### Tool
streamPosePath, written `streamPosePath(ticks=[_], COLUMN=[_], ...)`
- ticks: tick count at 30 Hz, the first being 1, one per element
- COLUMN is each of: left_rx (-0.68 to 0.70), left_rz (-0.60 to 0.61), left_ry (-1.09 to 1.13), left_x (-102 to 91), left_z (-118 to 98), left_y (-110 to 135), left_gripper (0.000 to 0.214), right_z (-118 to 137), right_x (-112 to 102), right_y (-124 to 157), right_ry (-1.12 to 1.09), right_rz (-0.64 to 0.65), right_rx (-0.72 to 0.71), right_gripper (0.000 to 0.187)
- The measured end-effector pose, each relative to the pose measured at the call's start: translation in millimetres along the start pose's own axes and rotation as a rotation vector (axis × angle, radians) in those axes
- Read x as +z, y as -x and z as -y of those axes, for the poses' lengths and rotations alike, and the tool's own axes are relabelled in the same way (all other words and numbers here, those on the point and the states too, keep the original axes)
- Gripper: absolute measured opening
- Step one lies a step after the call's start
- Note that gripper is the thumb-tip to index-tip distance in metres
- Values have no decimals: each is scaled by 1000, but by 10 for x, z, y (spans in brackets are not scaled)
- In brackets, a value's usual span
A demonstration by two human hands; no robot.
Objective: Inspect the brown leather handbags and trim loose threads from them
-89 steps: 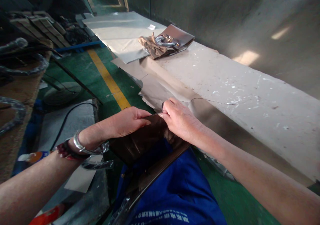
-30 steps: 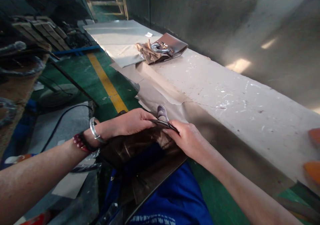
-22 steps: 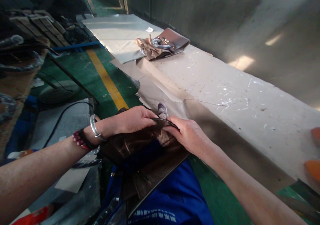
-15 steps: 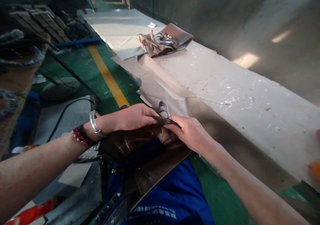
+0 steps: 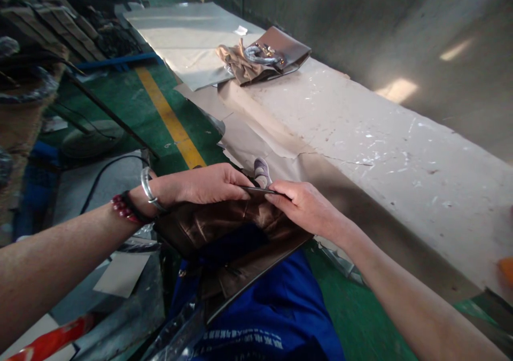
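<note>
A dark brown shiny sheet (image 5: 224,232) lies across my lap over blue trousers (image 5: 272,318). My left hand (image 5: 204,183) pinches its far edge from the left, fingers closed. My right hand (image 5: 304,206) grips the same edge from the right, fingers closed on it. The two hands almost meet at the edge. A small grey-lilac shoe tip (image 5: 261,169) shows just beyond them.
A long bench covered with torn brown paper (image 5: 340,120) runs along the wall. At its far end lie a brown sheet with crumpled paper and a metal ring (image 5: 262,55). Green floor with a yellow stripe (image 5: 168,115), cables and stacked material lie to the left.
Both hands stay on the sheet's far edge. The right hand has slid from above the edge to grip it lower and flatter. The edge now looks flatter; the view shifted slightly.
</note>
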State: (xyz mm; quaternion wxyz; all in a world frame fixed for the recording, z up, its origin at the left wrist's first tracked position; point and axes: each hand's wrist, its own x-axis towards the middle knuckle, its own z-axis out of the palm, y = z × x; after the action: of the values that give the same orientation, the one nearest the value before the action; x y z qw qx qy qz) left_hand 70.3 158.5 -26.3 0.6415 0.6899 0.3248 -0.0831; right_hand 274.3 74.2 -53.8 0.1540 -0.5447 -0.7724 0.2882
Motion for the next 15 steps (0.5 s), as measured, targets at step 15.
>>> streamPosePath(ticks=[15], left_rx=[199], left_rz=[-98], left_ry=[-457], left_x=[251], left_z=[-202], left_y=[-22], left_gripper=[29], right_z=[270], right_x=[32], right_y=[-16], right_ry=[41], right_rz=[-6], right_rx=[-43], right_gripper=[19])
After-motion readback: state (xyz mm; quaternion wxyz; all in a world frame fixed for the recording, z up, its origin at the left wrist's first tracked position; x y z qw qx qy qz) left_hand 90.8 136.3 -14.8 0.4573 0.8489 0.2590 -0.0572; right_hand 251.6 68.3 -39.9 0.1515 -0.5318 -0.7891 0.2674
